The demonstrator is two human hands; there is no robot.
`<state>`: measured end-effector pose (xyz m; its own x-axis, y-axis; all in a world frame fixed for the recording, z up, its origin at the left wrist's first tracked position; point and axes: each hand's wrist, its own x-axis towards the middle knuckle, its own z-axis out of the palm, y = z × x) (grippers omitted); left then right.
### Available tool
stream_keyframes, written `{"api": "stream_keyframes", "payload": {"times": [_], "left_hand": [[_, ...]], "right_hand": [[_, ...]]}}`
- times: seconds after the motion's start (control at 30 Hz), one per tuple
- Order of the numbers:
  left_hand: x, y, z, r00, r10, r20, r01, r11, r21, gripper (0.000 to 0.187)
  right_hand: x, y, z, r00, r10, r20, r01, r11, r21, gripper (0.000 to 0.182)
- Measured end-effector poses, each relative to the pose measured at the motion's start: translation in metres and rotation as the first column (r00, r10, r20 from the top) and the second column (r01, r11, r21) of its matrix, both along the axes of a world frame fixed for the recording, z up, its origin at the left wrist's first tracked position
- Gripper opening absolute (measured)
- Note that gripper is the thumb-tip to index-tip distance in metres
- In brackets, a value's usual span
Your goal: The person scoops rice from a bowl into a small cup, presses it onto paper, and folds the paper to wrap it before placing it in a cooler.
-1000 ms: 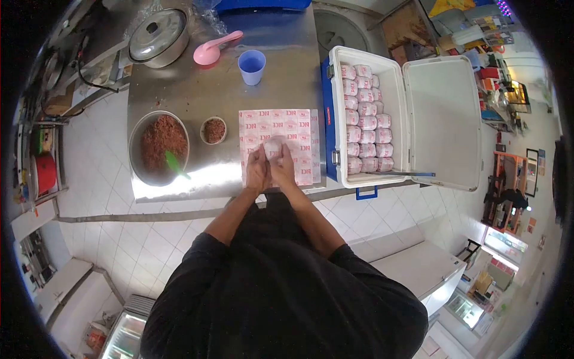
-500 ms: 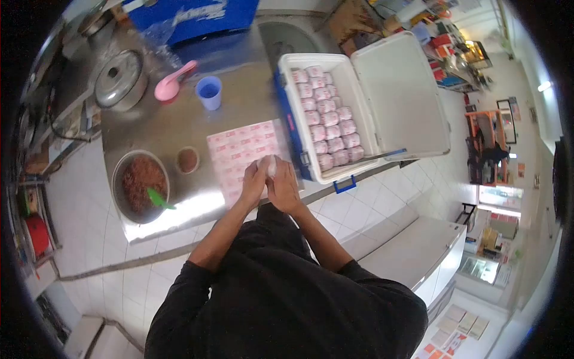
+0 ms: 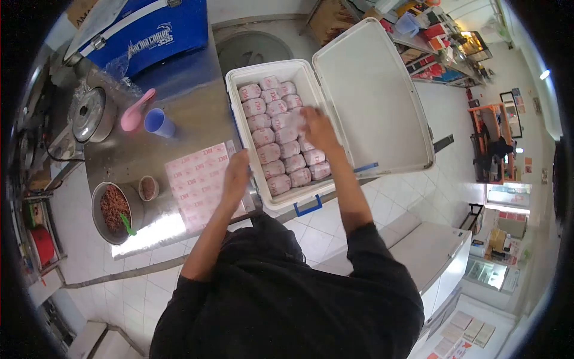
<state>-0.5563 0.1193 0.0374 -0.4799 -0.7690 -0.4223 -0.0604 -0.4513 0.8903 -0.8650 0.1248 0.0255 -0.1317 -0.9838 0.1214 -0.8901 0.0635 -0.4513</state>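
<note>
Right hand [image 3: 315,127]: moved off the tabletop since a second ago, now reaching into the open cooler [image 3: 327,179], fingers spread over the right column of wrapped packets [image 3: 276,134]; motion-blurred, so impossible to tell whether the fresh packet is gripped or already let go.

Left hand [image 3: 237,173]: parted from the right one, now flat and open near the edge of the stack of wrapping sheets [image 3: 195,178], holding nothing.

Fresh packet [image 3: 294,122]: no longer pressed between both hands above the sheets; a pale blur under the right fingertips, among the rows inside the cooler.

Meaning of the change: wrapping of this piece judged finished, stowing in hand; the top sheet bare and ready for another portion.

Cooler fill: rows packed close, lid [image 3: 369,96] swung fully back, little free room showing along the right wall.

Tabletop [image 3: 197,127]: large bowl of brown filling [image 3: 111,208] with a green scoop [image 3: 127,225], small filled cup [image 3: 147,188] just beside it, both left of the sheets.

Further back: blue cup [image 3: 158,122], pink spoon [image 3: 135,112], lidded metal pot [image 3: 91,116], well apart from both hands.
</note>
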Motion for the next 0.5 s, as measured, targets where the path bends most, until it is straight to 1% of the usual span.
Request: {"api": "stream_keyframes", "payload": {"times": [0.03, 0.1, 0.13, 0.23, 0.33, 0.37, 0.47, 0.5], "left_hand": [[0.006, -0.001, -0.003, 0.999, 0.045, 0.026, -0.045, 0.999, -0.013, 0.059], [0.030, 0.007, -0.009, 0.987, 0.138, 0.076, -0.135, 0.990, -0.045, 0.060], [0.043, 0.014, -0.014, 0.978, 0.186, 0.092, -0.188, 0.982, 0.009, 0.060], [0.089, 0.040, -0.033, 0.939, 0.316, 0.136, -0.335, 0.930, 0.151, 0.060], [0.138, 0.068, -0.041, 0.895, 0.429, 0.121, -0.445, 0.850, 0.280, 0.061], [0.155, 0.082, -0.043, 0.880, 0.460, 0.118, -0.472, 0.817, 0.331, 0.062], [0.191, 0.103, -0.053, 0.816, 0.543, 0.197, -0.576, 0.732, 0.364, 0.063], [0.196, 0.107, -0.050, 0.804, 0.549, 0.230, -0.594, 0.724, 0.352, 0.062]], "right_hand": [[-0.024, -0.026, -0.009, 0.985, -0.005, -0.173, 0.019, 0.997, 0.076, 0.055], [-0.055, -0.064, -0.026, 0.947, 0.146, -0.287, -0.096, 0.979, 0.181, 0.053], [-0.066, -0.079, -0.037, 0.914, 0.224, -0.337, -0.149, 0.961, 0.234, 0.052], [-0.100, -0.107, -0.097, 0.897, 0.429, -0.106, -0.342, 0.826, 0.448, 0.041], [-0.112, -0.121, -0.120, 0.864, 0.499, -0.073, -0.401, 0.768, 0.499, 0.038], [-0.115, -0.124, -0.126, 0.869, 0.490, -0.068, -0.393, 0.768, 0.506, 0.028], [-0.100, -0.124, -0.118, 0.844, 0.481, -0.237, -0.299, 0.789, 0.536, 0.021], [-0.088, -0.122, -0.107, 0.830, 0.429, -0.356, -0.198, 0.823, 0.532, 0.020]]}}
